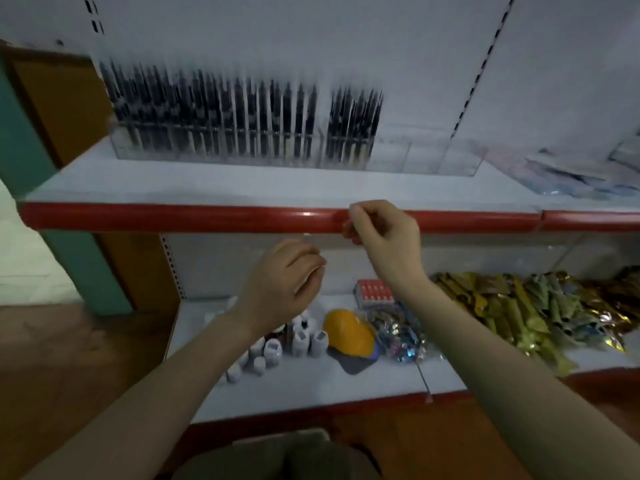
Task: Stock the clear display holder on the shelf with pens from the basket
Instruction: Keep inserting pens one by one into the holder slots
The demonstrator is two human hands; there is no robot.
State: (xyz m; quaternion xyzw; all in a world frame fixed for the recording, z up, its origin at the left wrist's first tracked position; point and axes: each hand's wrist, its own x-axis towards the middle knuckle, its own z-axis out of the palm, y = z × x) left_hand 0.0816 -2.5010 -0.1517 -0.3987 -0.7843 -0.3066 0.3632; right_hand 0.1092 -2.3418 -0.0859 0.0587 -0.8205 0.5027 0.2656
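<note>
Head cam | L hand (287,282), R hand (384,237) apart, curled, grip unclear | tip: drop pens (225,109) upright into holder (433,157), empty R slots

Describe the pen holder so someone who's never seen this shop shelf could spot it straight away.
Find the upper shelf, white with a red front edge. At its back stands the clear display holder, a long transparent tray. Unlike the flat packets to its right, it carries upright rows of dark pens, its right end empty.
</note>
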